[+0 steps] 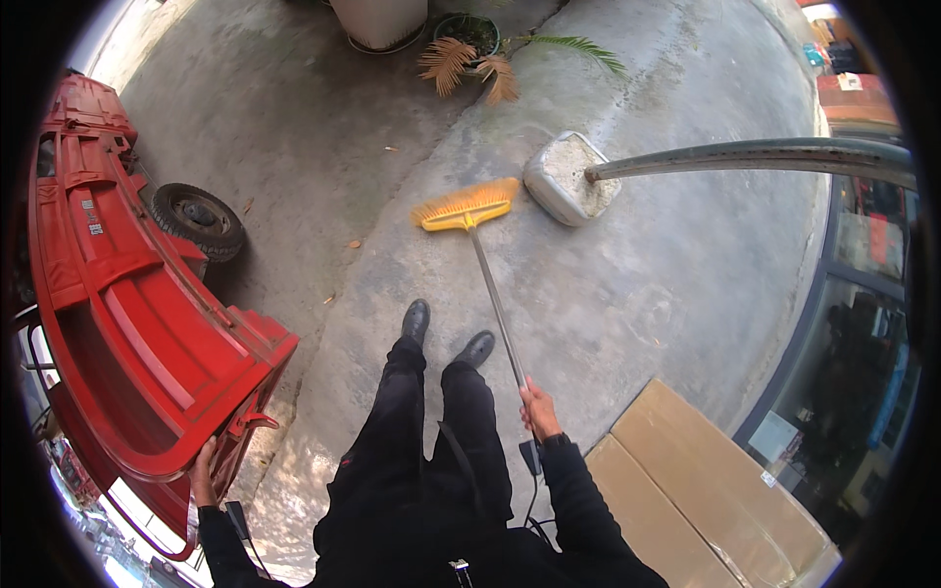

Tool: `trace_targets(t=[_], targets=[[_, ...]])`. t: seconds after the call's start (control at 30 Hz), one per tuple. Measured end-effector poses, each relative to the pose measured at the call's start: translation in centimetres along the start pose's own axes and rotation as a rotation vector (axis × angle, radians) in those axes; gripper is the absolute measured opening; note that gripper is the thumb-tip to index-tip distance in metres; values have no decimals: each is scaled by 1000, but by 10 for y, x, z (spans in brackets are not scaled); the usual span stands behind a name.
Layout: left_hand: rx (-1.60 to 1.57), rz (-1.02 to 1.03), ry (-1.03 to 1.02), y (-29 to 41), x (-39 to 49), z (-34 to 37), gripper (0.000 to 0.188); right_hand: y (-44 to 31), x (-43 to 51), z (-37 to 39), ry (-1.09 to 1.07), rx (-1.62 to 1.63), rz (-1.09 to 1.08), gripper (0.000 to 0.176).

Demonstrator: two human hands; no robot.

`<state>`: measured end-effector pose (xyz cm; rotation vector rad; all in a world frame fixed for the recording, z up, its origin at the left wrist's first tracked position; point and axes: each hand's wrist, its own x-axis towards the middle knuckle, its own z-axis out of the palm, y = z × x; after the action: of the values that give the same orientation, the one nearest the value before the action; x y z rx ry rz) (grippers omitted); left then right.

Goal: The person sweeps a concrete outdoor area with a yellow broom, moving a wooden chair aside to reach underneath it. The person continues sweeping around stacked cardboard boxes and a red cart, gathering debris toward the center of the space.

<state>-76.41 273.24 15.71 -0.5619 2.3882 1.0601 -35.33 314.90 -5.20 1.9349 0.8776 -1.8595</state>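
Observation:
My right hand (540, 411) is closed around the metal handle of a broom (494, 290). The broom's yellow head, with orange bristles, lies on the concrete floor ahead of my feet, just left of a white, concrete-filled container (570, 178) that holds a metal pole (735, 156). At the lower left, my left hand (203, 470) rests against the rear corner of a red metal cargo bed (140, 331). Its fingers are partly hidden by the edge, so its grip does not show clearly.
A large cardboard box (706, 485) lies at my right, beside glazed doors (831, 367). The cargo vehicle's wheel (197, 220) stands ahead on the left. Beyond the broom are a potted plant (470, 40) with dry fronds and a pale planter (382, 22). Small leaves and litter dot the floor.

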Motion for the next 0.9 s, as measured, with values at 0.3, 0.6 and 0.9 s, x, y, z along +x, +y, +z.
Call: trace_targets(t=[0.3, 0.6, 0.9], targets=[[-98, -69, -15, -5, 0, -6, 38, -89, 68, 61, -39, -75, -280, 48], [123, -64, 87, -66, 51, -41, 37, 54, -64, -53, 125, -461, -126, 45], [-31, -71, -52, -19, 8, -13, 45, -42, 35, 117, -47, -438, -495, 43]])
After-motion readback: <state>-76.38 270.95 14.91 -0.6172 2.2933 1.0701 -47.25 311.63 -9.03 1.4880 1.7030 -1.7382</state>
